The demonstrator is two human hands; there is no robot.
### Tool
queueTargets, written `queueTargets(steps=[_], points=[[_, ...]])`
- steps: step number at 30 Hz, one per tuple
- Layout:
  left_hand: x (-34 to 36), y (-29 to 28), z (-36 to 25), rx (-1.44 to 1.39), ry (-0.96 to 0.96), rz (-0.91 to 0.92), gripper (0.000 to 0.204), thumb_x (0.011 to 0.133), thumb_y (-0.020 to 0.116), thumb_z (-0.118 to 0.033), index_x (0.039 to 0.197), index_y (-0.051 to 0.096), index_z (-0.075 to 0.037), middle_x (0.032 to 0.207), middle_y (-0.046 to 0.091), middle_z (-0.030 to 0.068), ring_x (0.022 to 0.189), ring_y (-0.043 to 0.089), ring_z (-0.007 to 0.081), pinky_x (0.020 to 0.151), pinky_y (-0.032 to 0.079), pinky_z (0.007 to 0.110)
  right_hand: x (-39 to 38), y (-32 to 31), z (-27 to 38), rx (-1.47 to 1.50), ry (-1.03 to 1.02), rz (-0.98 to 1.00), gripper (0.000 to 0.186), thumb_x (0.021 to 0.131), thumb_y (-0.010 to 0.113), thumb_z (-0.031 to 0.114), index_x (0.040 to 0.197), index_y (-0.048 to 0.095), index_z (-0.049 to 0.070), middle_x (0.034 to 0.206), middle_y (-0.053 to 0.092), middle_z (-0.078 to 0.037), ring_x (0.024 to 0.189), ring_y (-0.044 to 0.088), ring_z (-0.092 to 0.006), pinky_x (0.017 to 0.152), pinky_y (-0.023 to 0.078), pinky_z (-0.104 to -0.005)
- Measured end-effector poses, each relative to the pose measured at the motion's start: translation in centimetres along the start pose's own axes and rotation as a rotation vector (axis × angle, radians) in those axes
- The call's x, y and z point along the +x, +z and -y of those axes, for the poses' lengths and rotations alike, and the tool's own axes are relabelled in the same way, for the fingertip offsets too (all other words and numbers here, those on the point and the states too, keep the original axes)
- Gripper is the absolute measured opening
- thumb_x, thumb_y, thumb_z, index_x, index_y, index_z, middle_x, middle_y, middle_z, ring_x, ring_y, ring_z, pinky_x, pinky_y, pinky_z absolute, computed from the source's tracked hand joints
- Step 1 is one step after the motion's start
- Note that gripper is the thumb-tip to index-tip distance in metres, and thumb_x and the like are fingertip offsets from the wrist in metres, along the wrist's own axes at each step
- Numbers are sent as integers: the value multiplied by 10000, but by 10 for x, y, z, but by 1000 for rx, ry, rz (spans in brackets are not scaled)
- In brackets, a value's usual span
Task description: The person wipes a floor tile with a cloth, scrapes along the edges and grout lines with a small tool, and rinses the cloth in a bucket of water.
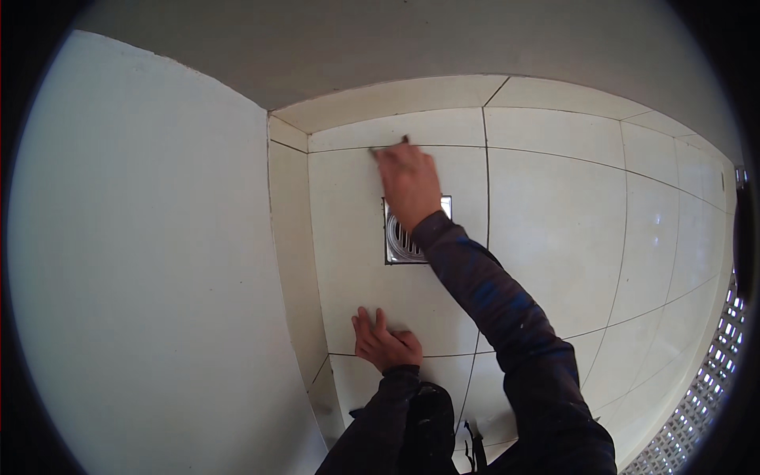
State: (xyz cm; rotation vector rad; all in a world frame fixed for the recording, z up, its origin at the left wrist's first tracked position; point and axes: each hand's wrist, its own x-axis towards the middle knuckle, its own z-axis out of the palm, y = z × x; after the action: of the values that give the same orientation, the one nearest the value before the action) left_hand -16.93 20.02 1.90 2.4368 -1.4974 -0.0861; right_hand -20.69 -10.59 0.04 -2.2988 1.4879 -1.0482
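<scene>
My right hand (410, 182) reaches over the far part of a square metal floor drain (393, 253), hiding some of it. Its fingers are closed and slightly blurred, down at the dark joint line between the tiles beyond the drain. A small dark tip (405, 139) pokes out past the knuckles; what it belongs to is hidden in the grip. On the near side of the drain my left hand (385, 342) rests on the cream floor tile (348, 277), fingers apart and nothing in them. The drain's round slotted grate shows beside my right wrist.
A white wall (158, 261) rises on the left, and a grey wall (443, 39) runs across the far side. Cream skirting tiles (396, 96) line their foot. At the right edge is a pierced lattice (701, 392). A black shoe (431, 412) shows below my left wrist.
</scene>
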Motion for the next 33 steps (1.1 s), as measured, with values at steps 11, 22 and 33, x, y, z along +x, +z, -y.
queueTargets(steps=[11,22,33], points=[[-9,20,7,98,9,-26,473,1000,581,-193,1464,492,-171,1596,489,154,1459,480,397,1077,388,526,83,33,23,1014,1138,-1020,337,977,702,6,1245,502,-40,1026,710,-158,858,715,-179,747,638,-297],[-16,25,23,77,62,-47,467,1021,675,-209,1456,506,-203,1578,523,114,1433,526,365,1056,404,493,77,39,9,790,1116,-854,396,918,740,-29,1170,436,-18,998,678,-164,916,708,-197,759,671,-324],[-10,17,22,14,-14,42,602,883,634,-144,1465,484,-188,1626,439,169,1498,406,441,1108,340,568,81,34,18,773,1126,-716,233,888,797,17,966,586,-43,885,719,-151,700,740,-215,622,636,-326]])
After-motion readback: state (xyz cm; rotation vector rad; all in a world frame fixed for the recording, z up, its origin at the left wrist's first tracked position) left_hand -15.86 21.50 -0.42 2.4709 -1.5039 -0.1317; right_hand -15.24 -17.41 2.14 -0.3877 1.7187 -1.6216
